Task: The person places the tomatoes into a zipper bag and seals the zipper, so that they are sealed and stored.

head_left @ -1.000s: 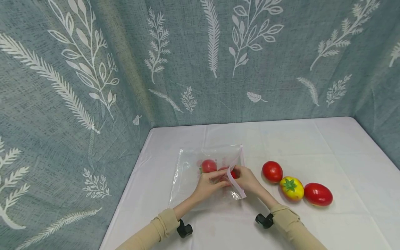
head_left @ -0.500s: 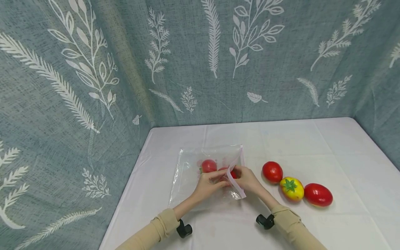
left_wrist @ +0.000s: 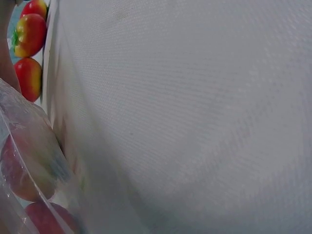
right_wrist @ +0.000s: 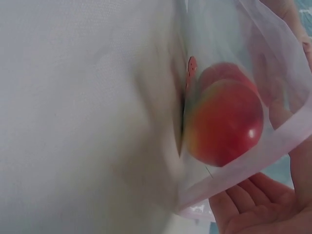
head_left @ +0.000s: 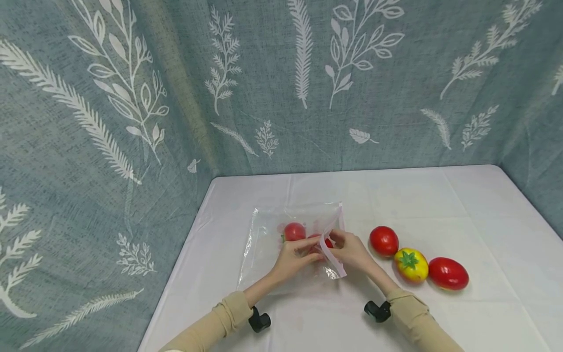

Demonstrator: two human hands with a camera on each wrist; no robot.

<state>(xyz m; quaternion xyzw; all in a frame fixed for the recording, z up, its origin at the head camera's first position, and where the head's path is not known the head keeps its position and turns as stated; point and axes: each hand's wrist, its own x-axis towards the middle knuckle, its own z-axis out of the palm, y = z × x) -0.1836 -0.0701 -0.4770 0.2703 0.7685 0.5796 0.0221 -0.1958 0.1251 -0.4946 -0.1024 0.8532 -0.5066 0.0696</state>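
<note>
A clear zip bag (head_left: 264, 249) with a pinkish zip edge lies on the white table. Inside it are two red, tomato-like fruits; one red fruit (head_left: 294, 231) shows at the back, and the other red fruit (right_wrist: 226, 122) sits near the mouth. My left hand (head_left: 292, 258) holds the bag beside the front fruit, thumb and fingers curved toward the raised lip. On the other side, my right hand (head_left: 351, 250) grips at that lip with bent fingers. In the right wrist view, its lower fingers (right_wrist: 243, 200) show behind the zip edge. The left hand is mostly outside the left wrist view.
Right of the bag, a round red fruit (head_left: 384, 241), a yellow fruit with a green leaf top (head_left: 411, 265) and an oval red fruit (head_left: 448, 274) lie close together. A patterned blue-grey cloth (head_left: 281, 88) hangs behind the table (head_left: 462, 205).
My right hand and forearm have shifted slightly to the right. The left hand, bag and loose fruits stay nearly as they were; the whole head view has moved a little.
</note>
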